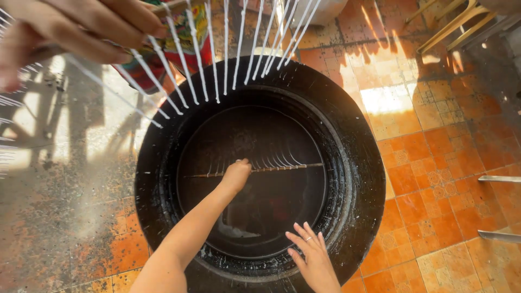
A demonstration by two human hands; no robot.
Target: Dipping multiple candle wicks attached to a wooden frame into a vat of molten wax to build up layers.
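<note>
L hand [236,174] grips stick [282,168] in tub [358,179]; R hand [312,255] on rim.

One large black round vat [358,179] fills the middle of the frame. Two hands of the person wearing the camera show at the bottom: one left hand [236,174] closed around a stick inside the vat, and one right hand [312,255] spread flat on the rim at the lower centre. One further hand [81,27], a co-worker's, shows at the upper left of the frame. Two thin sticks appear: one stick [282,168] lying across the vat's inside, and one upper stick [173,7] at the top. About fourteen white strands [196,65] hang from the upper stick; the exact count is unclear. One pale chair [450,21] stands at the upper right.
</note>
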